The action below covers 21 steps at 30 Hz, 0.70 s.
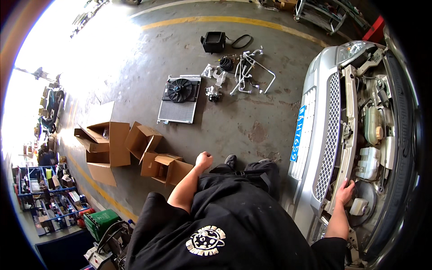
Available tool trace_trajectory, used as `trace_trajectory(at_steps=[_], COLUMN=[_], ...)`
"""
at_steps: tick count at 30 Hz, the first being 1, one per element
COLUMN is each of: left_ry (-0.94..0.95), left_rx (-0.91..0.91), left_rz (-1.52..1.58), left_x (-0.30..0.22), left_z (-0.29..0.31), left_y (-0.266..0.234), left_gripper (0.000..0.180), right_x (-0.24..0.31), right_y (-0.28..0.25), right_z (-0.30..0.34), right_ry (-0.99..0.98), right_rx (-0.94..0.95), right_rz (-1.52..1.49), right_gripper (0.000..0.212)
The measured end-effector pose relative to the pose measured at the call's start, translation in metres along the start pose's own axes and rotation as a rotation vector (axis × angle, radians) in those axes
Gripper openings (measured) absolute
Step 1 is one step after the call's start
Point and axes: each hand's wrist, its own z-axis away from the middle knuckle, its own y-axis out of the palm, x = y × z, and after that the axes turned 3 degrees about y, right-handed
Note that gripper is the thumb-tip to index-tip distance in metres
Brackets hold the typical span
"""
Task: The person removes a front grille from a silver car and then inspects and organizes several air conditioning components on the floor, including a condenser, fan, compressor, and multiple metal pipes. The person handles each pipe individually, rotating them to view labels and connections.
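My left hand (pixel 204 160) hangs at my side above the floor, its fingers curled in and nothing visible in them. My right hand (pixel 345 192) rests on the front crossmember (pixel 347 150) of a silver car's open engine bay, fingers apart and holding nothing that I can see. Close to it are a round black part (pixel 365 198) with a pale reservoir (pixel 358 206) on it. Farther along the bay stand a whitish tank (pixel 369 163) and a yellowish tank with a tan cap (pixel 373 126). The silver bumper (pixel 310 135) with its mesh grille (pixel 328 139) lies between me and the bay.
On the floor ahead lie a condenser with a black fan (pixel 181 91), a compressor (pixel 213 93), metal pipes (pixel 245 72), a black housing (pixel 213 42) and a belt (pixel 242 41). Opened cardboard boxes (pixel 119 144) stand left, near a green bin (pixel 101 223) and a blue tool rack (pixel 40 193).
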Motion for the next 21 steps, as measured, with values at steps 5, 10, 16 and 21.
trace_trajectory(at_steps=[5, 10, 16, 21], left_ry=[-0.047, -0.082, -0.051, 0.035], left_rx=[-0.002, -0.002, -0.016, 0.001], left_rz=[-0.031, -0.025, -0.068, -0.081], left_x=[0.023, 0.046, 0.029, 0.021], left_z=[0.003, 0.003, -0.001, -0.006], left_y=[-0.001, 0.0, -0.001, 0.003], left_gripper=[0.029, 0.03, 0.029, 0.027], right_x=[0.0, 0.004, 0.006, 0.008], right_y=[-0.003, -0.004, -0.003, -0.006], right_z=[0.0, 0.002, 0.001, 0.002], right_ry=[0.039, 0.026, 0.04, 0.049], right_rx=[0.041, 0.045, 0.058, 0.051], right_rz=[-0.005, -0.02, 0.004, 0.002], right_gripper=[0.053, 0.053, 0.052, 0.05])
